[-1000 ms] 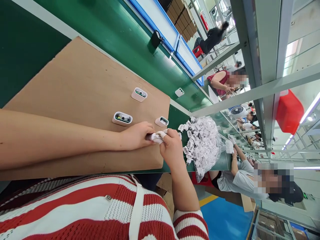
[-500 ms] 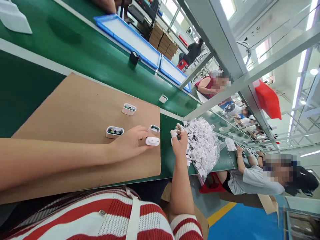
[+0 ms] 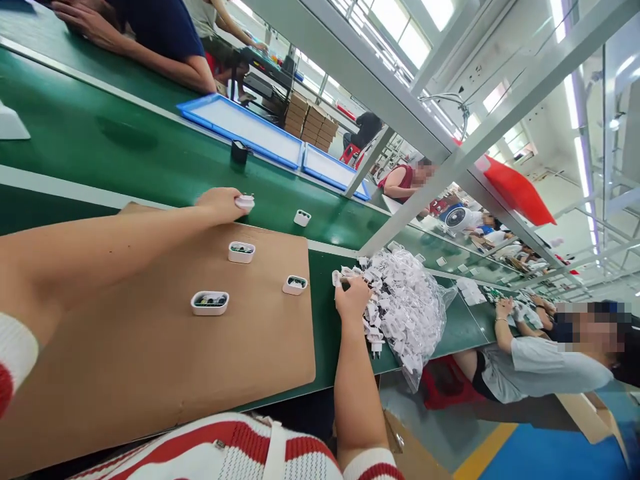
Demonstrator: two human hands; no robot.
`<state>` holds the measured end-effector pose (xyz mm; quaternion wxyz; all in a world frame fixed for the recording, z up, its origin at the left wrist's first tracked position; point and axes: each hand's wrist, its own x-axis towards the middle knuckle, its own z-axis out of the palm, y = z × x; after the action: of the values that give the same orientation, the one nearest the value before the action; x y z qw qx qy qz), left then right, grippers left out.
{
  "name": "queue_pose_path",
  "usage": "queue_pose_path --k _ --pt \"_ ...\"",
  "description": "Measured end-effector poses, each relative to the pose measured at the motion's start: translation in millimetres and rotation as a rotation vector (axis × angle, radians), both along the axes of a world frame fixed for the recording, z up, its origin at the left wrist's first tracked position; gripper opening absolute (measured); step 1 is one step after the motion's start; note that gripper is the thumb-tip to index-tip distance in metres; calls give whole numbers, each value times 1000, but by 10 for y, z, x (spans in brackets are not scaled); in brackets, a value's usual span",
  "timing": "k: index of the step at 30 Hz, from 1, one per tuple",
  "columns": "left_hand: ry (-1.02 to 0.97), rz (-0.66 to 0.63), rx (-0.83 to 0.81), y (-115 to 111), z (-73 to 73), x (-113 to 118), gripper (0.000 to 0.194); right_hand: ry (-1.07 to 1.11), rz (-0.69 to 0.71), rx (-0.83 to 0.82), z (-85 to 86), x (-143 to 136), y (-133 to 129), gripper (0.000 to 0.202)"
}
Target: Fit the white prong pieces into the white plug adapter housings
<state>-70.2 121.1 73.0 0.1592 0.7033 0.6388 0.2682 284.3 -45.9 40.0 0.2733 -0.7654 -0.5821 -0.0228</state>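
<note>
"What does the left hand (image 3: 217, 205) have?"

"A white charger (image 3: 245, 203), pinched at the fingertips, small prongs showing on its upper side. It's over the green belt (image 3: 190, 175), just past the cardboard sheet (image 3: 150, 360); I can't tell whether it touches the belt."

"And the right hand (image 3: 354, 297)?"

"Its fingers are curled at the near side of a heap of white plug caps (image 3: 407, 300). Pale covers on the fingertips blend with the pieces, so I can't tell if it grips one."

"What lies around them?"

"Three white oval housings on the cardboard: a near one (image 3: 210, 304), one farther back (image 3: 241, 253) and one by the right edge (image 3: 295, 285). All are uncovered on top, with circuit parts inside. The heap spills from a clear plastic bag (image 3: 440, 317) onto the green table."

"Anything on the belt?"

"A white case (image 3: 302, 218) with dark openings, and a small black block (image 3: 239, 153) near the blue-framed trays (image 3: 240, 127). Off to the right, a person in a grey shirt (image 3: 545, 367) sits along the table."

"How far along, would you say?"

"The held charger looks capped, so I'd judge it assembled. The three housings appear to lack caps, and the heap suggests plenty remains."
</note>
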Motion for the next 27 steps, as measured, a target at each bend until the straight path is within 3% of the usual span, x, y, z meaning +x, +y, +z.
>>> queue_pose_path --k 3,5,6,8,12,16,19,21,23,25,27 --pt "5 90 26 22 44 49 91 300 73 140 -57 36 21 4" --pt "16 97 143 29 144 165 114 507 89 184 -76 22 40 9" --pt "30 63 204 49 200 244 116 601 91 177 -78 5 48 14" --pt "103 -72 218 137 293 434 104 758 99 144 -67 -31 57 24" --pt "236 -287 -17 425 318 819 93 804 129 175 -48 -71 43 30" --pt "254 -316 -125 603 250 1031 79 827 206 197 -70 -100 20 45" --pt "276 -317 -134 571 312 1056 62 847 233 140 -74 -131 21 44" --pt "278 -337 -90 409 414 1024 62 877 224 118 -61 -147 18 37" --pt "238 -376 -18 84 516 952 65 924 219 134 -37 -160 0 32" --pt "153 -425 51 -403 560 843 62 995 228 171 -2 -177 -38 32" --pt "42 -499 165 -981 511 721 49 1072 248 193 44 -203 -90 38"
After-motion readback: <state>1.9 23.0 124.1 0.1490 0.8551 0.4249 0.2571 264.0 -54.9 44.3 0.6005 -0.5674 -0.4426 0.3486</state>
